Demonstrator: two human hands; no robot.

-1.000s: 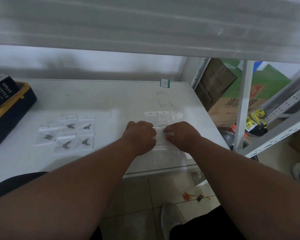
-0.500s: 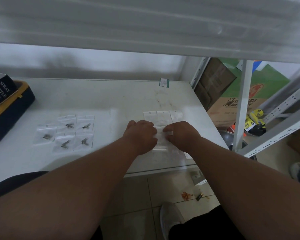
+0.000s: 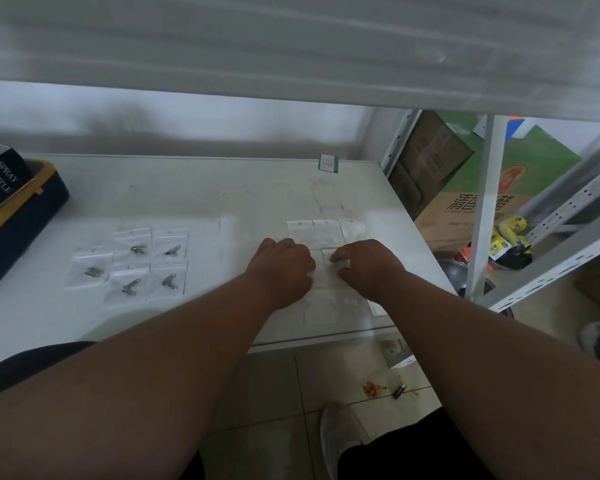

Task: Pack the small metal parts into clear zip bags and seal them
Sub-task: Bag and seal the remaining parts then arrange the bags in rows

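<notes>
Both hands, left hand (image 3: 284, 268) and right hand (image 3: 368, 268), pinch one empty zip bag (image 3: 328, 271) with curled fingers; best peel only the top bag, sliding it clear of the stack.

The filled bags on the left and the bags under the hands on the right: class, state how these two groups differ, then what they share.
1. The filled bags each show a dark metal part; the bags on the right show none.
2. The filled bags lie untouched; the right-hand group is being handled by the left hand and right hand.
3. The filled bags lie spaced apart; the right ones overlap.

Shared: both are small clear bags lying flat on the white table.
</notes>
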